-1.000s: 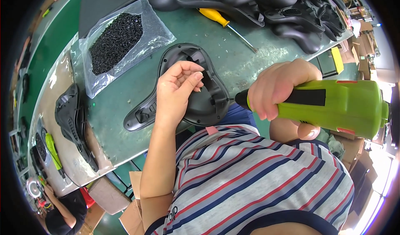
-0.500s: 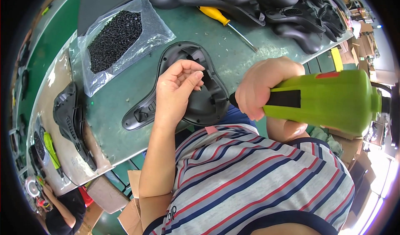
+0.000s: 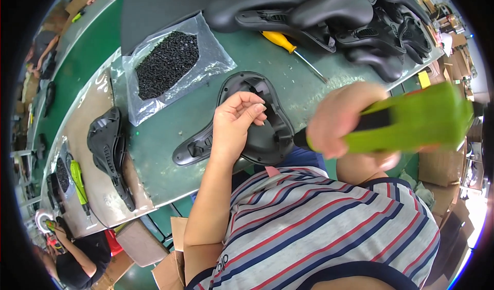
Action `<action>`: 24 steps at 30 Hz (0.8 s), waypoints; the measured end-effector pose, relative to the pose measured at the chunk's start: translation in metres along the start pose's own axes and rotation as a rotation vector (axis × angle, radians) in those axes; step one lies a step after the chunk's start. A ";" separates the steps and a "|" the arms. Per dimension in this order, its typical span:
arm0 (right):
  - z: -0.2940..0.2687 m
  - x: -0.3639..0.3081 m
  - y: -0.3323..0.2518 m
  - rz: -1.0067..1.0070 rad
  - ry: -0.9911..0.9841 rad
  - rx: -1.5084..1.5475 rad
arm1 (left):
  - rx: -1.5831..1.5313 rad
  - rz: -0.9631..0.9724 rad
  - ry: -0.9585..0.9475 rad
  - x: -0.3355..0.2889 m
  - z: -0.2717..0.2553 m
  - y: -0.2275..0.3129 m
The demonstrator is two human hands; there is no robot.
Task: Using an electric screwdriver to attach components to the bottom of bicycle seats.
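Note:
A black bicycle saddle (image 3: 267, 145) lies underside up at the table's near edge, its narrow nose pointing left. My left hand (image 3: 232, 125) is over the saddle's middle, with thumb and fingertips pinched together; anything between them is too small to make out. To the right, my right hand (image 3: 337, 120) is wrapped round a green electric screwdriver (image 3: 411, 120), both smeared by motion. The driver's dark front end comes close to the saddle's right rim; whether they touch I cannot tell.
An opened clear bag of black screws (image 3: 167, 66) lies behind on the left. Behind the saddle is a yellow-handled screwdriver (image 3: 280, 41). Black saddles (image 3: 329, 4) are piled at the back. Farther left are another saddle part (image 3: 109, 148) and a second green driver (image 3: 78, 182). A co-worker (image 3: 85, 259) is at lower left.
The whole view has shifted, so the table and its things sit farther right and lower. The green driver has tilted slightly and is now blurred. My left hand keeps its pinch over the saddle.

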State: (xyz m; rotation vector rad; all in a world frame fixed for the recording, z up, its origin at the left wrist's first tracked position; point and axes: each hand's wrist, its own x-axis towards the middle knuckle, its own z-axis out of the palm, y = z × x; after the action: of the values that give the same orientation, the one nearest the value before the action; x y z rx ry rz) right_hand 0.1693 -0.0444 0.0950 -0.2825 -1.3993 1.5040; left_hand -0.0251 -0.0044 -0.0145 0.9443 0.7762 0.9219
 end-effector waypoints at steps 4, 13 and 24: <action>-0.022 0.017 -0.009 -0.351 -0.016 0.130 | -0.282 -0.080 -0.177 -0.005 -0.001 0.007; -0.035 0.036 0.012 -0.425 0.175 0.203 | -0.448 -0.095 -0.149 -0.021 0.002 0.007; -0.020 0.059 0.017 -0.547 -0.240 -0.086 | -0.286 -0.018 0.118 -0.017 0.000 0.019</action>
State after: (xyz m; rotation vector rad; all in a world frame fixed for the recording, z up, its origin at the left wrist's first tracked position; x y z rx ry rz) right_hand 0.1485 0.0167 0.1013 0.2258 -1.5725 1.0473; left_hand -0.0378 -0.0138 0.0057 0.6363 0.7280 1.0486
